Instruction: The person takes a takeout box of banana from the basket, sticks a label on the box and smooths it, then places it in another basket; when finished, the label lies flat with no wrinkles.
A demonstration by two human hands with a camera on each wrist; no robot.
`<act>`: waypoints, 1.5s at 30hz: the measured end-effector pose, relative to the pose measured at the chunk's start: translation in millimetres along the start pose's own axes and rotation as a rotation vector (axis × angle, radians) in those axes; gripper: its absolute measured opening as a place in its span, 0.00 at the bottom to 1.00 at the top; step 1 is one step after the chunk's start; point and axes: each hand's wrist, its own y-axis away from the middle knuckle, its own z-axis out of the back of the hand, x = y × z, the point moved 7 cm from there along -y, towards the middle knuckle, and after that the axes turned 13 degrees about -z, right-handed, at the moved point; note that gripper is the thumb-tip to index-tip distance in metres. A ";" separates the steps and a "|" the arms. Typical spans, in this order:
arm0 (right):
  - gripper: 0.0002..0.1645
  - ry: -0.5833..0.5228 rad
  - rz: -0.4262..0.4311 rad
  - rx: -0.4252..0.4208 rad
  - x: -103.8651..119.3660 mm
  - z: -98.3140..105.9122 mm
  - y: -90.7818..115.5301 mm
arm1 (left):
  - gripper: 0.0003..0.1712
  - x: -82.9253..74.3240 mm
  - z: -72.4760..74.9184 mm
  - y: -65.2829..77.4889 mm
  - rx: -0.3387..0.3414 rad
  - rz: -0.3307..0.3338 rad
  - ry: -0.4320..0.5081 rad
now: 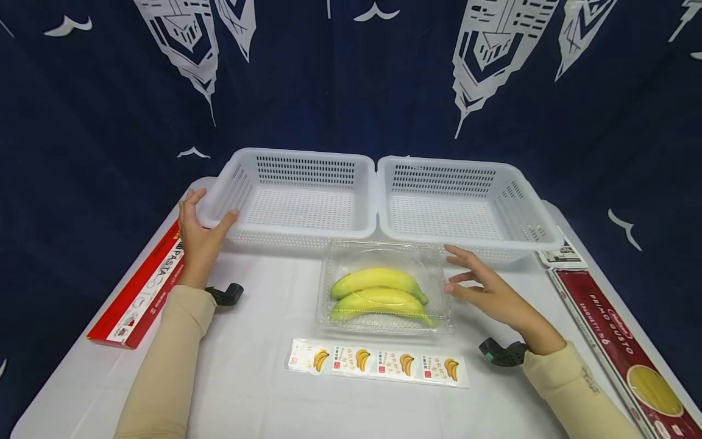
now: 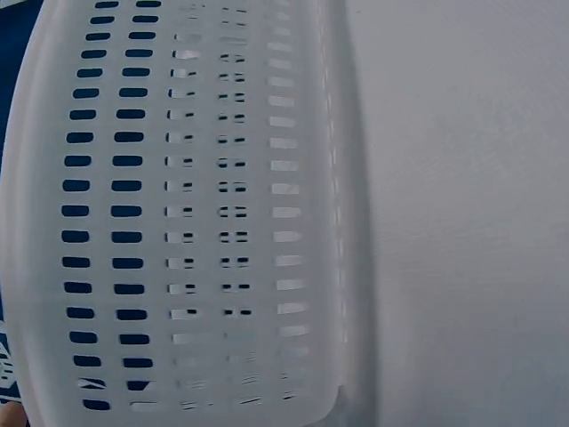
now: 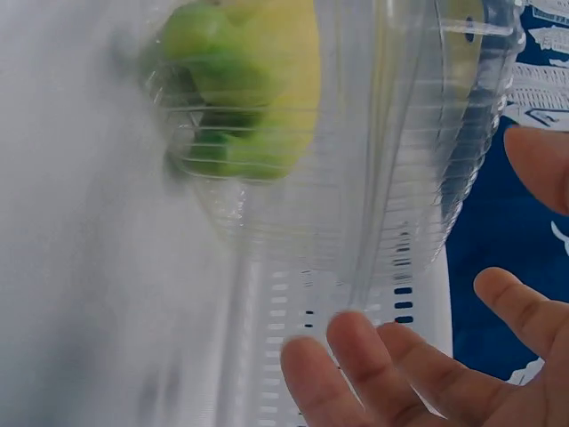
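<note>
A clear plastic clamshell box point(image 1: 384, 250) holding two yellow bananas point(image 1: 378, 281), greenish at the ends, lies closed on the white table. At its right side is my right hand point(image 1: 488, 296), thumb and fingers spread and holding nothing; in the right wrist view the fingertips point(image 3: 351, 334) show beside the ribbed box wall. My left hand point(image 1: 203, 238) is at the near left corner of the left white basket point(image 1: 296, 235), thumb over the front rim, fingers along the outside. Only a sliver of a fingertip point(image 2: 11, 414) shows in the left wrist view.
A second white basket point(image 1: 466, 241) stands right of the first. A strip of banana stickers point(image 1: 378, 363) lies in front of the box. A red pasta box point(image 1: 145, 292) lies at the left edge, a dark red spaghetti box point(image 1: 620, 341) at the right. A dark blue curtain point(image 1: 340, 79) hangs behind.
</note>
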 end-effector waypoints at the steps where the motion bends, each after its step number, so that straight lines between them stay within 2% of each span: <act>1: 0.44 0.014 0.011 -0.019 1.7 0.8 1.0 | 0.41 -4.5 1.2 -0.4 0.005 -0.032 -0.023; 5: 0.38 0.050 0.068 -0.088 10.1 1.5 5.5 | 0.38 -24.1 4.9 -0.3 0.045 -0.130 -0.080; 8: 0.35 0.074 0.148 -0.142 19.9 -0.1 10.0 | 0.36 -40.0 5.3 2.6 0.097 -0.192 -0.091; 13: 0.31 0.046 0.301 -0.211 40.1 -3.4 21.6 | 0.37 -65.2 -0.5 17.4 0.245 -0.278 -0.079; 17: 0.31 0.005 0.384 -0.202 56.1 -9.2 31.1 | 0.39 -78.0 -9.8 36.4 0.385 -0.315 -0.081; 20: 0.30 -0.022 0.428 -0.148 66.5 -17.5 36.6 | 0.39 -81.6 -18.6 52.9 0.524 -0.322 -0.105; 24: 0.26 -0.032 0.459 -0.049 77.6 -33.8 41.1 | 0.39 -80.0 -28.2 75.3 0.725 -0.288 -0.123; 30: 0.26 -0.015 0.491 0.065 86.8 -61.1 44.1 | 0.36 -72.9 -39.4 104.9 0.963 -0.225 -0.047; 36: 0.20 0.013 0.497 0.176 92.9 -87.5 47.2 | 0.25 -70.8 -47.8 128.1 1.151 -0.211 -0.067; 39: 0.16 0.044 0.486 0.281 93.7 -104.9 48.6 | 0.19 -70.3 -49.4 140.0 1.237 -0.177 -0.092; 42: 0.15 0.081 0.472 0.391 91.0 -122.8 49.3 | 0.18 -69.0 -49.7 150.7 1.290 -0.132 -0.116; 45: 0.15 0.114 0.474 0.455 86.7 -138.5 47.9 | 0.19 -68.3 -50.2 157.6 1.310 -0.133 -0.165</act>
